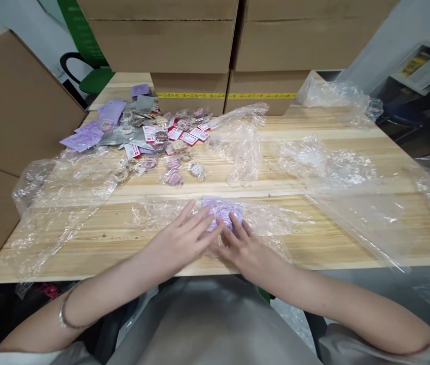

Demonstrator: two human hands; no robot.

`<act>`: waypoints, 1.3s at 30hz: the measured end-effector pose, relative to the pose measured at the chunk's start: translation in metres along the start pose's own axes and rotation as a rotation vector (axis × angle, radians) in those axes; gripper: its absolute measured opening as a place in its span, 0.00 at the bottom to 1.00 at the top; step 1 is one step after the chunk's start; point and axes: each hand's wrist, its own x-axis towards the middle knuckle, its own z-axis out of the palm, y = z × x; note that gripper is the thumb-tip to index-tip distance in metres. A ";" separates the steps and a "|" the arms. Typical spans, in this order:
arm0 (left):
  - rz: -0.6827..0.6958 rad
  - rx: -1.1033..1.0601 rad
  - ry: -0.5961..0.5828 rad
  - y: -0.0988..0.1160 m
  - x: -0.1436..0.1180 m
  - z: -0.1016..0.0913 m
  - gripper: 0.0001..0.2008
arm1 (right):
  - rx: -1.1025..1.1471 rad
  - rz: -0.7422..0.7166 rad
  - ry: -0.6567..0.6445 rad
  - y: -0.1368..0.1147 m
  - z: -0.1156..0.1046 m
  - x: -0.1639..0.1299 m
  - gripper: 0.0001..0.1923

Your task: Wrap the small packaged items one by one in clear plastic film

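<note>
At ten o'clock on the wooden table point(336, 243), a pile of small packets and purple cards point(150, 137) lies well apart. The left hand point(179, 238) rests flat, fingers spread, touching the purple card point(223, 210) inside clear plastic wrap point(268, 220). The right hand point(243, 248), fingers spread, presses the card's near edge. Crumpled plastic sheets point(325, 162) lie at two o'clock.

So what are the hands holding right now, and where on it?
Nothing is lifted. The left hand and right hand rest flat, fingertips on the near edge of the purple card, which lies among clear plastic on the table.
</note>
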 end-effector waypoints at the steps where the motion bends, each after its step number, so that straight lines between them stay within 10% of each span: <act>1: -0.012 -0.015 -0.042 -0.008 0.000 0.009 0.13 | -0.014 -0.014 0.022 0.000 0.002 -0.003 0.34; 10: -0.137 -0.237 -0.045 -0.034 -0.059 0.042 0.12 | 0.004 -0.038 0.112 0.037 -0.001 -0.045 0.13; 17: -0.142 -0.227 -0.035 -0.041 -0.098 0.019 0.15 | 0.181 0.046 0.091 0.062 -0.023 -0.082 0.19; 21: -0.192 -0.270 0.127 -0.050 -0.069 0.006 0.13 | 0.251 0.094 0.231 0.062 -0.041 -0.060 0.18; 28: -0.125 -0.302 -0.119 -0.038 0.007 0.049 0.32 | 0.203 0.041 0.026 0.056 -0.004 0.007 0.37; 39: -0.332 -0.066 -0.205 -0.038 0.011 0.030 0.28 | -0.152 0.179 0.081 0.070 -0.013 0.013 0.31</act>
